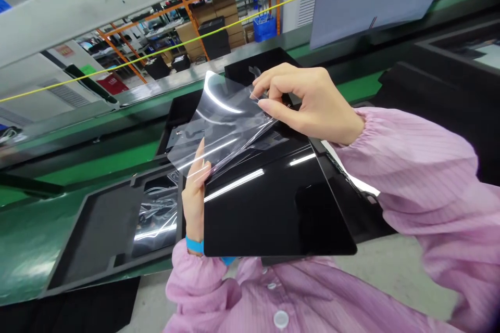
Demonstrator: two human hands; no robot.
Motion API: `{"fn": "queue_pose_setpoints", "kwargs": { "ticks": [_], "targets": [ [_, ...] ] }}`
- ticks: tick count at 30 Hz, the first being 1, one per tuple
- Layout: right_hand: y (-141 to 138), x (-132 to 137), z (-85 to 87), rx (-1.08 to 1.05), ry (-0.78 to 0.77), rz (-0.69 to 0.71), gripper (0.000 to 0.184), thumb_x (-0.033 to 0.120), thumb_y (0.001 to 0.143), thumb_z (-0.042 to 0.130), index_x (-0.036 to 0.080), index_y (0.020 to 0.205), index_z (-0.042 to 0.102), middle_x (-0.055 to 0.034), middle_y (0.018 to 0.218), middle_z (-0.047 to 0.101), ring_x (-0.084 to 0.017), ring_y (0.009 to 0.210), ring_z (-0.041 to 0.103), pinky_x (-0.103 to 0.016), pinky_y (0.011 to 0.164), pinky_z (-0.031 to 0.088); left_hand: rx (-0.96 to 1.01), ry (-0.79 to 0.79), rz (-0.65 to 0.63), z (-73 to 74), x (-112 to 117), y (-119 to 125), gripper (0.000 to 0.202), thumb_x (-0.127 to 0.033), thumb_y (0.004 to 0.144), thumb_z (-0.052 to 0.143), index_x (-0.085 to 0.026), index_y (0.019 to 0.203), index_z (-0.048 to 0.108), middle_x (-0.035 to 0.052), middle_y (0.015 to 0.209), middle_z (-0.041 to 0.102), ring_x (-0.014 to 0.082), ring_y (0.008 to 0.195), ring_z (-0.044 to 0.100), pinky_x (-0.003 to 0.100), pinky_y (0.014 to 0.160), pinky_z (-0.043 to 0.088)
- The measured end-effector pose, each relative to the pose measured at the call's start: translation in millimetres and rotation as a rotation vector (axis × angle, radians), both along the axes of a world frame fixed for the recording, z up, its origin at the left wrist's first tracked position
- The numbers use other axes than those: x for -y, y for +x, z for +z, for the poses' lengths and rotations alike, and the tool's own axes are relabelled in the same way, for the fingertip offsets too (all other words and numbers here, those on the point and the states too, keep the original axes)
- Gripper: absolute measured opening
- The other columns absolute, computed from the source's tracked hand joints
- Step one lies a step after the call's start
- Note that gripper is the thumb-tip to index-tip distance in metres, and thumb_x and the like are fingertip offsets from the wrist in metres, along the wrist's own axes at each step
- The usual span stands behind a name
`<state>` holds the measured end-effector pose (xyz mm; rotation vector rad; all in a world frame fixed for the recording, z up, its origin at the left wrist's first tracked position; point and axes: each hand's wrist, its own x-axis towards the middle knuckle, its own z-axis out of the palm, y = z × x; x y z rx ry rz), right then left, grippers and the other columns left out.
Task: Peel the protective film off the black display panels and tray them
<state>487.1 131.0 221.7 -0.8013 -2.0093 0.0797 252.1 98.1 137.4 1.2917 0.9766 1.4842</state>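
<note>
A glossy black screen panel point(269, 208) is tilted towards me, with bright light strips reflected on it. My left hand point(194, 195) grips its left edge, and a blue band circles that wrist. From the panel's upper part a clear protective film point(222, 119) curls up, bent back to the left. My right hand point(304, 96) pinches the film's edge between thumb and index finger, above the panel. Part of my left hand's fingers shows through the film; the rest lie behind the panel, hidden.
A grey foam-edged tray point(105, 218) on the green bench point(31, 255) holds a crumpled, film-covered dark panel point(158, 213). More black foam trays point(437, 88) stand at right. A yellow cord point(230, 25) crosses beyond the bench, below a white beam point(97, 0).
</note>
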Motion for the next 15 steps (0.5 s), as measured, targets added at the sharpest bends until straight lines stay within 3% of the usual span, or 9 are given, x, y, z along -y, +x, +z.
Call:
{"fn": "queue_pose_setpoints", "kwargs": {
  "ticks": [5,9,15],
  "targets": [
    [-0.9,-0.1,-2.2,-0.029,-0.023,-0.006,0.031,0.021,0.087,0.053,0.018,0.060,0.039,-0.0034,0.088,0.065,-0.018,0.098,0.059,-0.035,0.094,0.049,-0.063,0.050,0.097,3.0,5.0,2.7,0.032,-0.023,0.084,0.061,-0.029,0.115,0.069,-0.0073,0.134,0.059,0.0194,0.138,0.039,0.028,0.116,0.029],
    [-1.5,0.4,-3.5,-0.049,-0.014,-0.007,0.031,0.024,0.087,0.054,0.017,0.061,0.040,-0.0031,0.086,0.065,-0.017,0.096,0.059,-0.035,0.092,0.049,-0.060,0.009,0.092,3.6,3.9,0.5,0.034,-0.025,0.083,0.064,-0.029,0.117,0.068,-0.0039,0.135,0.059,0.0187,0.135,0.043,0.029,0.115,0.032],
    [2.6,-4.4,-11.5,-0.105,0.042,0.011,0.027,0.021,0.087,0.056,0.015,0.062,0.046,-0.0018,0.083,0.064,-0.015,0.088,0.061,-0.031,0.083,0.048,0.011,-0.114,0.105,21.0,13.4,6.7,0.037,-0.022,0.078,0.066,-0.025,0.115,0.069,-0.0030,0.129,0.064,0.0224,0.141,0.033,0.036,0.120,0.022]
  ]
}}
